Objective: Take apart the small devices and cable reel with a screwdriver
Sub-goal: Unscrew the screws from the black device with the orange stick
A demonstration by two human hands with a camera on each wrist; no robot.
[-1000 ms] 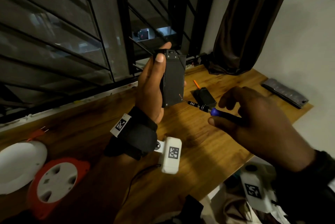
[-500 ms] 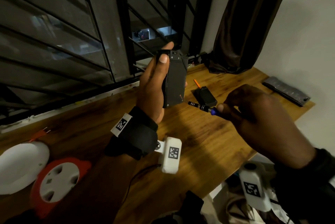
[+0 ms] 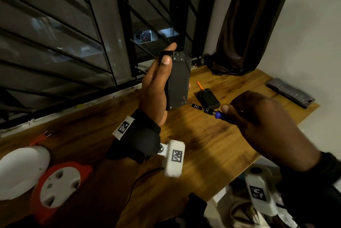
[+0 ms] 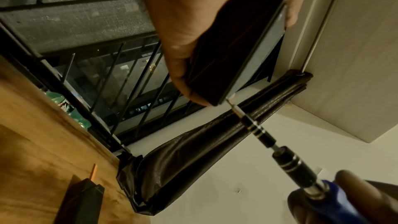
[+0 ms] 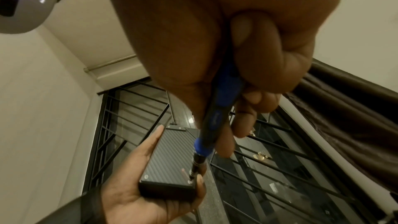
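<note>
My left hand (image 3: 156,87) holds a black rectangular device (image 3: 179,82) upright above the wooden table (image 3: 212,144), thumb along its near side. The same black device (image 5: 168,161) shows a ribbed face with corner screws in the right wrist view. My right hand (image 3: 258,117) grips a blue-handled screwdriver (image 3: 212,112). The screwdriver (image 4: 267,140) tip sits at the device's (image 4: 237,43) lower right corner. A second small black device (image 3: 209,97) lies on the table behind the driver. The red and white cable reel (image 3: 59,185) lies at lower left.
A white round cover (image 3: 20,168) lies beside the reel. A thin orange stick (image 3: 199,84) rests near the small device. A grey flat strip (image 3: 289,92) lies at the far right table edge. A barred window (image 3: 73,34) and dark curtain (image 3: 249,25) stand behind.
My right hand has brought the screwdriver tip up against the device's lower right corner. The left hand holds the device nearly still.
</note>
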